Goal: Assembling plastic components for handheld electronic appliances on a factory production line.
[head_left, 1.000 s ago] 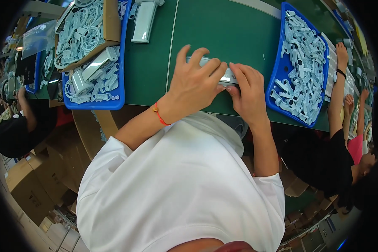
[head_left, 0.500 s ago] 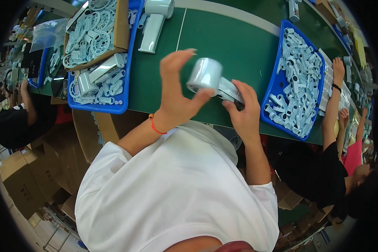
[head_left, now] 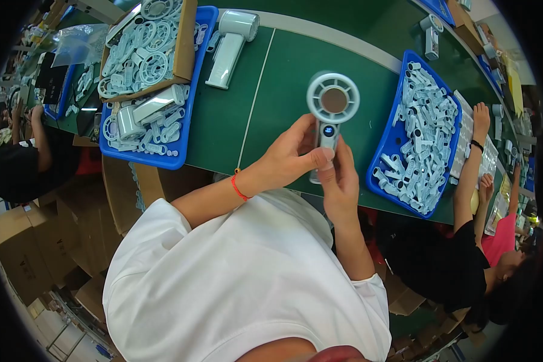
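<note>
Both my hands hold one white handheld fan [head_left: 314, 96] above the green table, its round ringed head away from me. A small round display glows on its handle. My left hand [head_left: 289, 151], with a red cord bracelet at the wrist, wraps the handle from the left, its thumb on the front below the display. My right hand [head_left: 342, 175] closes on the lower handle from the right, thumb up against the left thumb. Between my fingers the lower end of the handle shows only in part.
At left a blue tray [head_left: 186, 130] holds white parts and a cardboard box [head_left: 186, 42] of ring parts. Another white fan [head_left: 230, 51] lies beside it. A second blue tray [head_left: 377, 158] of small white parts sits at right, near a co-worker's arm [head_left: 466, 163].
The fan has turned so its ringed face and lit display now show. My left hand, earlier open beside the head, has come down onto the handle.
</note>
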Demonstrator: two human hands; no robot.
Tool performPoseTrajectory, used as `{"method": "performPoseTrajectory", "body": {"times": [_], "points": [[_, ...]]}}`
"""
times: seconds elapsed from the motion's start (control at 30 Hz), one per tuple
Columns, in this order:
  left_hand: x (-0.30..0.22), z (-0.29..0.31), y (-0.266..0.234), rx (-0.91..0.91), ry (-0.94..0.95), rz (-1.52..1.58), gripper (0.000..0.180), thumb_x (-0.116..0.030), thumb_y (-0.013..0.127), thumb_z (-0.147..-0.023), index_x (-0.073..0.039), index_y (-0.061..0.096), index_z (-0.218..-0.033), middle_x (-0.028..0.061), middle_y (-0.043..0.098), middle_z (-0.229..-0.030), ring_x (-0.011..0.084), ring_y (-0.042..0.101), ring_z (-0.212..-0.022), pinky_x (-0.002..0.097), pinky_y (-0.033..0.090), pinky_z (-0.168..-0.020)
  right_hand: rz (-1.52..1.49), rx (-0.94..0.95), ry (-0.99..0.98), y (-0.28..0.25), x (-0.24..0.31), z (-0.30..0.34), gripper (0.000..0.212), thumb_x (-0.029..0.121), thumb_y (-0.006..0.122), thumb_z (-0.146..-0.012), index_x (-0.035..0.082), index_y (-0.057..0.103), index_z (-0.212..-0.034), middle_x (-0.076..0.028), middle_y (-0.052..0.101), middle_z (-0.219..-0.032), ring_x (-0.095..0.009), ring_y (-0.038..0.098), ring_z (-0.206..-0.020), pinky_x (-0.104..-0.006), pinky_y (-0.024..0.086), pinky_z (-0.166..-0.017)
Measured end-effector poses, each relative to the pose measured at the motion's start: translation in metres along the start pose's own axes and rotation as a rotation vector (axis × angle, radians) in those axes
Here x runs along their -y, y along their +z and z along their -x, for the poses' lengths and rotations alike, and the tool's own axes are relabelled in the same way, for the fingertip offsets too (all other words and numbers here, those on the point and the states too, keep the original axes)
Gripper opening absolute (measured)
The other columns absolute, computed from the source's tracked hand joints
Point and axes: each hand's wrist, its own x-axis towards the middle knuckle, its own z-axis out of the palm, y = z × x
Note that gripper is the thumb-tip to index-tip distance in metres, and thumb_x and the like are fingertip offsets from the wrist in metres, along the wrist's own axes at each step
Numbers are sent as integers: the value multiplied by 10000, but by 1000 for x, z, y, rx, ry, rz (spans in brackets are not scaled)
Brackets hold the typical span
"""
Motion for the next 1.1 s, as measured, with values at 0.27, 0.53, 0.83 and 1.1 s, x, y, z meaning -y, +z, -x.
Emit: {"method": "performPoseTrajectory", "body": {"times": [0.27, 0.53, 0.83, 1.1], "points": [[-20, -28, 5, -122, -85, -188, 515, -229, 690, -773, -15, 419, -1155, 57, 540, -947, 122, 556, -841, 281, 471, -724, 1204, -223, -153, -99, 31, -24, 253, 92, 610, -766, 32, 595, -1011, -117, 593, -926, -287, 557, -874, -364, 433, -761], [-45, -146, 21, -247, 312, -729, 456, -237, 660, -694, 49, 504, -1013, 179, 566, -863, 273, 582, -807, 350, 461, -702, 1242, -88, -225, -127, -4, -29, 136, 13, 612, -702, 28, 543, -819, -141, 550, -790, -333, 525, -780, -413, 409, -693], [-54, -383, 1, -398, 17, -1612, 348, -317, 539, -780, -46, 601, -990, 130, 657, -946, 249, 645, -859, 362, 491, -680, 1262, -59, -296, -117, 11, -39, 308, -39, 537, -740, 44, 583, -1033, -124, 540, -857, -288, 524, -826, -368, 400, -755], [-140, -386, -62, -320, 551, -2055, 301, -220, 595, -774, -242, 618, -1073, 25, 570, -1151, 256, 531, -1081, 390, 468, -766, 851, -223, -211, -122, 12, -44, 239, -58, 552, -764, 21, 584, -987, -131, 524, -908, -262, 563, -790, -322, 458, -687]]}}
